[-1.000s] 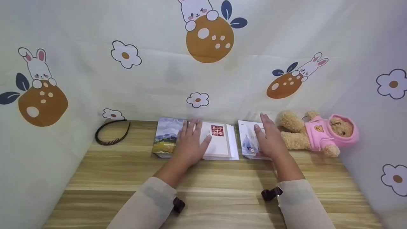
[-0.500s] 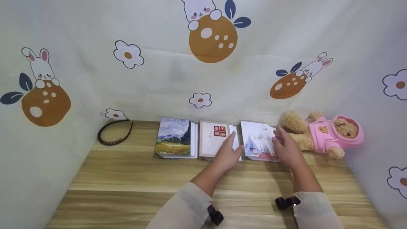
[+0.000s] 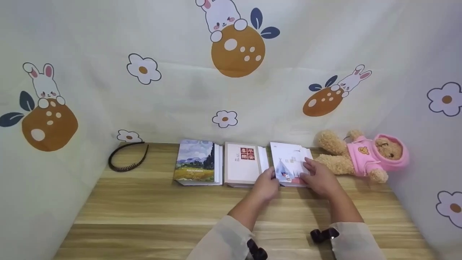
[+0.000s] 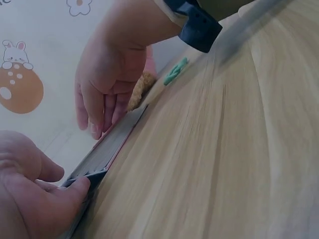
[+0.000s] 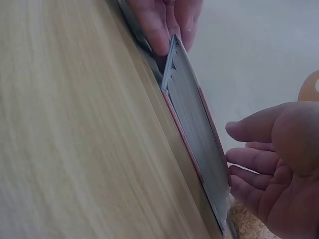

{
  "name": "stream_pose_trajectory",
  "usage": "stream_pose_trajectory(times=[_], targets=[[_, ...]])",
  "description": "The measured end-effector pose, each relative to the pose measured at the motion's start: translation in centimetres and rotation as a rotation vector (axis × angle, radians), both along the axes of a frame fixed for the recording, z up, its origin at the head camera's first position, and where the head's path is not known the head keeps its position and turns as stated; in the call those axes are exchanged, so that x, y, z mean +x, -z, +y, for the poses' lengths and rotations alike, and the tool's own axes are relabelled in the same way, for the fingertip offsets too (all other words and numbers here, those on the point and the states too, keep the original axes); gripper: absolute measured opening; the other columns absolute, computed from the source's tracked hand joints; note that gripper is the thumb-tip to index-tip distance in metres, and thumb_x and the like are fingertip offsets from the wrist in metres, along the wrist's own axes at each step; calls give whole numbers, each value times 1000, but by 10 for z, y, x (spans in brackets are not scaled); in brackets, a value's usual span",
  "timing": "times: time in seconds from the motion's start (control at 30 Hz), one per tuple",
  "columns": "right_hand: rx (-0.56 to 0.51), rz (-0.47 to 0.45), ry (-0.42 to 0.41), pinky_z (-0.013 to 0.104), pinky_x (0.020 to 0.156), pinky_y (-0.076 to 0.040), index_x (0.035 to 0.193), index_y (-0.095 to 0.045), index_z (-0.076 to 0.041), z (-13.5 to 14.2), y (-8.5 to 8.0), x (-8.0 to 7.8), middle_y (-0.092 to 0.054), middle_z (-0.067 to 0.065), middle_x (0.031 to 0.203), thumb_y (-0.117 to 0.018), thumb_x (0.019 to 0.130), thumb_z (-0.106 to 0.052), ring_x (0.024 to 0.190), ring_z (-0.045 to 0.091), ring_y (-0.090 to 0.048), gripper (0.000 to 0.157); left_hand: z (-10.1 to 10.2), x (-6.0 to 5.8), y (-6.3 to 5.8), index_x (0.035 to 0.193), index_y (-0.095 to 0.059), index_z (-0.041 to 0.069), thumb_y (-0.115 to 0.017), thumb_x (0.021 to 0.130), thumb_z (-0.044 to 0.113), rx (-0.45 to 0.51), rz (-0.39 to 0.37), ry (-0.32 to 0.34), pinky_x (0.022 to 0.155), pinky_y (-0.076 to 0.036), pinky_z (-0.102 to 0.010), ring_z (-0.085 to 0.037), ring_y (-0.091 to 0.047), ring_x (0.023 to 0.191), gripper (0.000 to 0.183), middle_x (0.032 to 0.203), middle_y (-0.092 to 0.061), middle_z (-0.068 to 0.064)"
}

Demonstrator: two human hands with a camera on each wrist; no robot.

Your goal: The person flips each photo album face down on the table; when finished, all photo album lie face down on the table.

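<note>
Three thick photo albums lie in a row on the table. The landscape-painting album (image 3: 195, 162) is at the left, the beige album (image 3: 240, 166) with a red character block in the middle. At the right is the white tent-picture album (image 3: 287, 159). My left hand (image 3: 266, 184) grips this album's spine at its near corner; in the left wrist view thumb and fingers lie on either side of the dark spine edge (image 4: 94, 175). My right hand (image 3: 319, 177) is at the album's opposite side, fingertips right at the page edge, thumb apart from it in the right wrist view.
A teddy bear (image 3: 364, 153) in a pink hoodie lies right of the albums. A black toothed headband (image 3: 126, 168) rests at the far left. The left wrist view shows a small green object (image 4: 175, 71) on the table. A patterned cloth wall (image 3: 180, 97) stands behind.
My left hand has moved right, off the left and middle albums, to the tent-picture album's spine. My right hand has shifted from over that album to its right edge.
</note>
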State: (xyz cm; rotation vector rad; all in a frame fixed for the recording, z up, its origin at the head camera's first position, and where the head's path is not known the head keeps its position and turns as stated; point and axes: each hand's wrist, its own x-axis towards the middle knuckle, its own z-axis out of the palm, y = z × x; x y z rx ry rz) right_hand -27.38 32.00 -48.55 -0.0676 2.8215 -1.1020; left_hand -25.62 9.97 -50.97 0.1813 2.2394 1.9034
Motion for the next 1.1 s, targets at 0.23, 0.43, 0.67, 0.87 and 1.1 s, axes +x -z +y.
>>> stream_pose_trajectory(times=[0.23, 0.43, 0.67, 0.87, 1.1], targets=[[-5, -10, 2, 61, 133, -25, 163, -40, -1, -5, -6, 4, -53, 18, 161, -65, 106, -28, 158, 43, -38, 68, -3, 3, -3, 160, -44, -3, -55, 98, -2, 52, -12, 15, 122, -49, -45, -31, -61, 139, 63, 154, -60, -22], [-90, -24, 9, 61, 129, -35, 166, -40, -9, -15, -20, 8, -50, 23, 163, -62, 107, -48, 153, 42, -47, 73, -4, 3, -16, 163, -42, 5, -54, 107, 6, 268, -60, 6, 125, -46, -45, -33, -48, 154, 58, 168, -46, -17], [-57, 9, 9, 61, 117, -49, 168, -38, -17, -33, -35, 16, -58, 27, 156, -53, 106, -65, 133, 41, -66, 79, -4, 5, -19, 163, -47, 19, -63, 108, 21, 341, -77, 46, 121, -51, -43, -32, -48, 153, 58, 174, -36, -12], [-269, 40, 66, 51, 113, -54, 166, -43, -27, -45, -40, 20, -57, 18, 160, -55, 107, -60, 138, 38, -62, 69, -5, 5, -18, 163, -46, 28, -68, 106, 22, 407, -48, 101, 124, -47, -42, -32, -47, 155, 61, 172, -42, -6], [-544, 32, 25, 68, 118, -46, 166, -43, -25, -49, -44, 24, -40, 9, 174, -59, 110, -43, 155, 43, -43, 61, -6, 6, -18, 162, -47, 35, -69, 105, 36, 327, -38, 99, 126, -43, -52, -39, -45, 156, 61, 174, -40, 0]])
